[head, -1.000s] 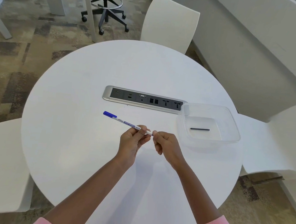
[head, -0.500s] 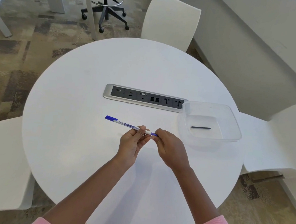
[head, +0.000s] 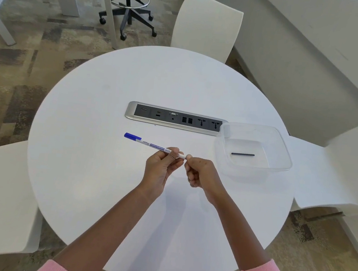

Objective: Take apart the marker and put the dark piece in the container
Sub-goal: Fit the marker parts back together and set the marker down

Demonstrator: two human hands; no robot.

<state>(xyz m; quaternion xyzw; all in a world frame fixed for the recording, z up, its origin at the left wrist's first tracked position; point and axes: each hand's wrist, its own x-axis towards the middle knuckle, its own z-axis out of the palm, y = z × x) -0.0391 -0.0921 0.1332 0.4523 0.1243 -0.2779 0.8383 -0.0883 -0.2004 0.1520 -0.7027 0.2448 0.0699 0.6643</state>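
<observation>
A white marker [head: 150,144] with a blue cap pointing left is held above the round white table [head: 94,170]. My left hand [head: 161,168] pinches the barrel near its right end. My right hand [head: 198,170] has its fingers curled and its fingertips pinch the marker's white back end. A clear plastic container [head: 282,150] stands to the right on the table. A thin dark stick [head: 242,154] lies flat on its floor.
A silver and black socket strip [head: 175,120] is set into the table behind the hands, touching the container's left corner. White chairs [head: 207,25] stand at the far side, left and right of the table. An office stool base stands on the carpet beyond.
Half a second ago a short blue bit showed between the hands at the marker's end; now only the white end shows there. The hands stay close together.
</observation>
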